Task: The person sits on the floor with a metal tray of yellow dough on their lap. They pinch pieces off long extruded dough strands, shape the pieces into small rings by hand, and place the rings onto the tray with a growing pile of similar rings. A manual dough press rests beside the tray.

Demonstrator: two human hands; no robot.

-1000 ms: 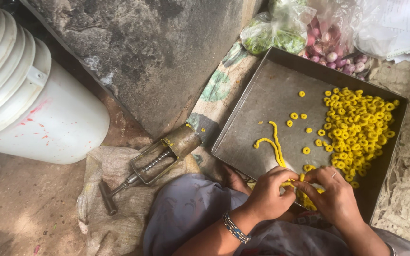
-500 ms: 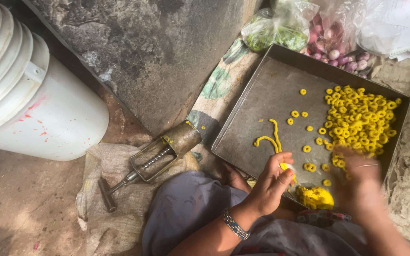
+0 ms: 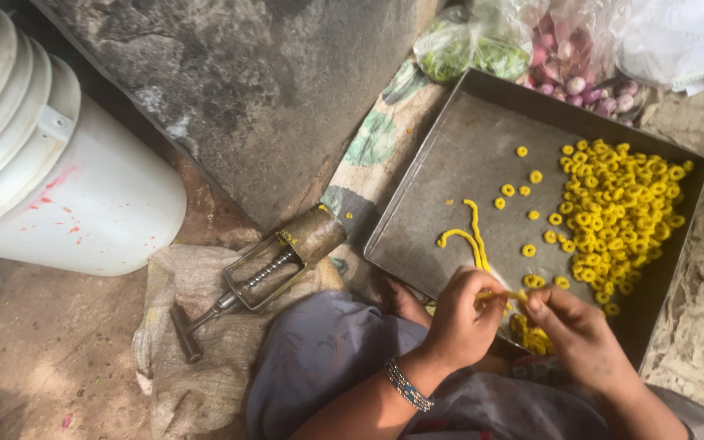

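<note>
Head view: your left hand [image 3: 459, 319] and right hand [image 3: 582, 338] pinch one yellow dough strand [image 3: 505, 295] over the metal tray [image 3: 450, 187]'s near edge. Surroundings: dough rings [image 3: 621, 212], brass press [image 3: 275, 265], white bucket [image 3: 67, 195], bagged vegetables [image 3: 523, 45].

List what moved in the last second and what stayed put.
The right hand, half a second ago out over the tray, came back to the left hand; both now pinch a yellow dough strand. The dough rings, loose strands, metal press and white bucket stayed put.
</note>
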